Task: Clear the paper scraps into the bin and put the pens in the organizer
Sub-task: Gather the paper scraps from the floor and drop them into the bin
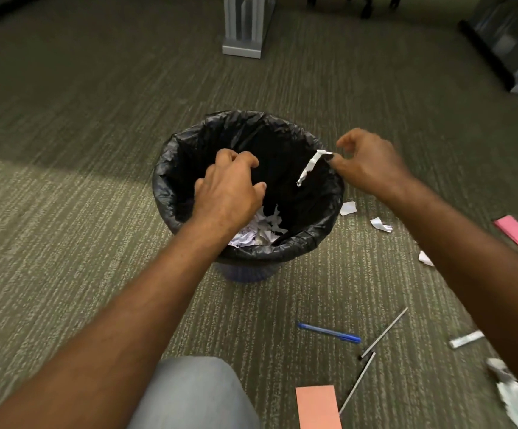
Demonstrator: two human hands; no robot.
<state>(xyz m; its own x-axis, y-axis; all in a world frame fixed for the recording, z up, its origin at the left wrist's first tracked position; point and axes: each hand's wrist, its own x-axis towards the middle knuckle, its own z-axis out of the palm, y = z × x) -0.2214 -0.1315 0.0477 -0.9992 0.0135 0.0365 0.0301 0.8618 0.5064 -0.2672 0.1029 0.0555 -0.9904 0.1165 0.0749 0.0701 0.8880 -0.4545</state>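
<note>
A bin lined with a black bag stands upright on the carpet, crumpled white scraps heaped at its bottom. A torn white strip hangs over the bin's opening near its right rim, pinched at its top end. More white scraps lie on the carpet just right of the bin. A blue pen lies flat nearer the person, two thin grey pens beside it.

Round waste bin carries a glossy black plastic liner; crumpled paper scraps inside are white. Torn paper strip is white. Slim plastic pen is blue. Flat paper card is salmon-orange; another card pink. Carpet floor is olive-grey, finely striped.
</note>
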